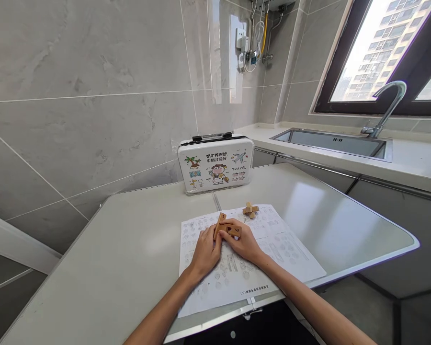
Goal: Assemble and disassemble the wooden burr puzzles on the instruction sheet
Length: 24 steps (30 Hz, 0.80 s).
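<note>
My left hand [204, 252] is closed around a slim wooden puzzle piece [221, 219], which tilts up with a small dark mark near its top end. In my right hand [246, 243] is a notched wooden puzzle piece [234, 230] with a dark mark on its end, held roughly level. The two pieces meet or nearly meet between the hands; fingers hide whether they interlock. Both hands are over a printed instruction sheet [237, 280] covered in small diagrams. Just beyond my right hand, an assembled wooden burr puzzle [250, 210] rests on the sheet's far edge.
A white cartoon-printed case [215, 165] stands upright at the back of the pale folding table [129, 249]. To the right are a counter with a sink [330, 139] and a faucet [391, 103]. A grey tiled wall rises behind the table.
</note>
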Each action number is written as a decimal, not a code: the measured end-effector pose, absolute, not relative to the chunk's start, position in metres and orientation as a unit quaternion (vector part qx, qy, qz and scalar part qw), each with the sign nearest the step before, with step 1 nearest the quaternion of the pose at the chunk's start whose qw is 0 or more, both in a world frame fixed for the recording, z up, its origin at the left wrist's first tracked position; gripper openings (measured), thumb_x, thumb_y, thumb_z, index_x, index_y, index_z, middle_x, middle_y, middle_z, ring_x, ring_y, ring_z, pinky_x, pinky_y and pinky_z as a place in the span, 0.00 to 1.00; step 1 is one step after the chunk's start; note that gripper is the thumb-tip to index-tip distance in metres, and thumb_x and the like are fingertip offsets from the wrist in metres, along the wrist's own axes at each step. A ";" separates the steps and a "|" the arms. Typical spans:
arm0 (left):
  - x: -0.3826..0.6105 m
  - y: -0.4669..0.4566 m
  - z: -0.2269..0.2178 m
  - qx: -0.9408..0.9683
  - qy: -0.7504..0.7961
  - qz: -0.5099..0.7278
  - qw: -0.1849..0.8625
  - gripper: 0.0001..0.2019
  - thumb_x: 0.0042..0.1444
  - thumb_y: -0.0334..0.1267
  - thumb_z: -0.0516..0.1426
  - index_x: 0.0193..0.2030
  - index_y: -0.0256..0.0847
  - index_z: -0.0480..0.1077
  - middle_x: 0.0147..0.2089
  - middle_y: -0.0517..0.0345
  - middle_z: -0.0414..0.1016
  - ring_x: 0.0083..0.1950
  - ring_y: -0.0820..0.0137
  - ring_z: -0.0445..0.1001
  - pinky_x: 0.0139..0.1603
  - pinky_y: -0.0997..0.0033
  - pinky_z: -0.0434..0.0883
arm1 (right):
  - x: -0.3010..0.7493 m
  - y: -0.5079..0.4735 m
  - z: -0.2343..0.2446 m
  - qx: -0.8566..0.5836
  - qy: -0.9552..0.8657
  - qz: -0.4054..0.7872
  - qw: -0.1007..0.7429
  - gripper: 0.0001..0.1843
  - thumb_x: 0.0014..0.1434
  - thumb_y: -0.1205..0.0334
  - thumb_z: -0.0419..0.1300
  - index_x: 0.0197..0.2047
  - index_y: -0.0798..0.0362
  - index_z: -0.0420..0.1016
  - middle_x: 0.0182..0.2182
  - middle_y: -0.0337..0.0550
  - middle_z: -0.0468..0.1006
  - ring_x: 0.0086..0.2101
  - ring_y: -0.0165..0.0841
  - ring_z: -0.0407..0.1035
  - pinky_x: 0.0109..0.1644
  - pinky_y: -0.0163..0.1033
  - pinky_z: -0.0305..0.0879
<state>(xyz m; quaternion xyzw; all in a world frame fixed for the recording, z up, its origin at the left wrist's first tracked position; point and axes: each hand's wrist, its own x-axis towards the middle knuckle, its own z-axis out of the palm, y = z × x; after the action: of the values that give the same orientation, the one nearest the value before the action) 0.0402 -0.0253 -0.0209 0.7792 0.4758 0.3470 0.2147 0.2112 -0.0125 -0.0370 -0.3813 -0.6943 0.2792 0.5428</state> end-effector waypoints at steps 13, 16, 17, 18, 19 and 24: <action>0.046 -0.029 -0.015 0.791 0.484 0.345 0.145 0.16 0.74 0.38 0.42 0.56 0.46 0.68 0.48 0.54 0.79 0.46 0.60 0.76 0.56 0.53 0.63 | 0.209 -0.016 -0.040 -0.393 -0.708 0.187 0.556 0.13 0.67 0.54 0.63 0.53 0.47 0.76 0.43 0.45 0.84 0.39 0.40 0.79 0.44 0.44 0.76; 0.046 -0.029 -0.015 0.788 0.489 0.345 0.144 0.15 0.74 0.37 0.43 0.57 0.46 0.68 0.49 0.54 0.80 0.46 0.60 0.77 0.58 0.52 0.62 | 0.210 -0.014 -0.041 -0.391 -0.710 0.181 0.557 0.13 0.68 0.53 0.63 0.53 0.47 0.76 0.43 0.46 0.84 0.40 0.40 0.80 0.45 0.45 0.76; 0.046 -0.029 -0.015 0.789 0.490 0.342 0.143 0.15 0.74 0.36 0.43 0.57 0.46 0.68 0.50 0.54 0.80 0.46 0.60 0.78 0.58 0.52 0.62 | 0.210 -0.014 -0.042 -0.390 -0.712 0.179 0.556 0.13 0.68 0.53 0.63 0.53 0.47 0.76 0.43 0.46 0.84 0.40 0.41 0.80 0.45 0.46 0.76; 0.046 -0.029 -0.014 0.790 0.492 0.338 0.140 0.15 0.73 0.36 0.43 0.56 0.45 0.68 0.49 0.53 0.80 0.45 0.60 0.78 0.58 0.52 0.62 | 0.210 -0.013 -0.042 -0.389 -0.714 0.176 0.555 0.13 0.68 0.53 0.63 0.53 0.47 0.77 0.43 0.47 0.84 0.40 0.41 0.80 0.45 0.46 0.76; 0.046 -0.029 -0.014 0.791 0.495 0.332 0.137 0.15 0.73 0.36 0.43 0.55 0.45 0.68 0.48 0.53 0.80 0.44 0.60 0.78 0.57 0.52 0.62 | 0.211 -0.013 -0.043 -0.386 -0.717 0.171 0.554 0.13 0.68 0.53 0.63 0.52 0.47 0.77 0.43 0.47 0.84 0.40 0.41 0.79 0.44 0.46 0.76; 0.044 -0.028 -0.013 0.797 0.500 0.313 0.131 0.15 0.73 0.37 0.42 0.52 0.45 0.69 0.47 0.53 0.80 0.42 0.60 0.78 0.57 0.52 0.62 | 0.212 -0.012 -0.043 -0.379 -0.726 0.156 0.553 0.12 0.68 0.53 0.63 0.52 0.47 0.76 0.41 0.47 0.84 0.39 0.41 0.79 0.44 0.47 0.76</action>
<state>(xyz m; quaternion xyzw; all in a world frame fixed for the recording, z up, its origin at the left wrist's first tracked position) 0.0442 -0.0278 -0.0127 0.7970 0.4996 0.3133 0.1307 0.2121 -0.0122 -0.0427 -0.3789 -0.7257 0.1556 0.5528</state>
